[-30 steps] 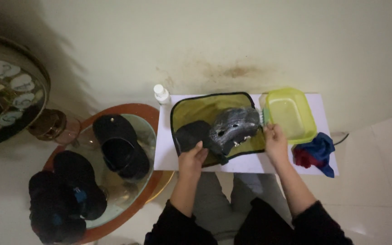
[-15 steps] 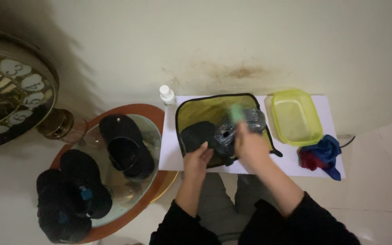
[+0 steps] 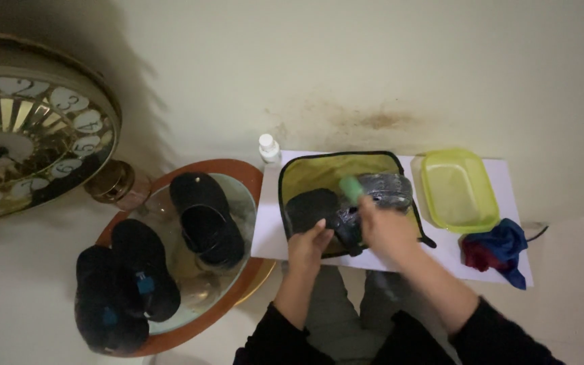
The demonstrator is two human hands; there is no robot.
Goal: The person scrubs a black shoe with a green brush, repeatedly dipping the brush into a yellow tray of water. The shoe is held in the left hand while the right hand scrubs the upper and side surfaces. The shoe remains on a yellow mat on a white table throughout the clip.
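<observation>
A dark grey and black cap (image 3: pixel 388 186) lies on a yellow cloth with black edging (image 3: pixel 319 172), spread over a white sheet (image 3: pixel 267 233). My left hand (image 3: pixel 309 242) presses on the cap's black brim (image 3: pixel 309 206). My right hand (image 3: pixel 383 226) is blurred over the cap's middle. It grips a small green object (image 3: pixel 351 187), perhaps a brush, which sits against the cap.
A yellow-green plastic tub (image 3: pixel 457 192) stands right of the cloth, with a red and blue rag (image 3: pixel 498 247) in front of it. A small white bottle (image 3: pixel 268 147) is by the wall. Left, a round glass table (image 3: pixel 238 287) carries several black caps (image 3: pixel 204 216). A large clock (image 3: pixel 28 128) leans at far left.
My right hand left the plastic tub's edge, came left holding the green object, and now sits over the cap. My left hand stayed on the brim.
</observation>
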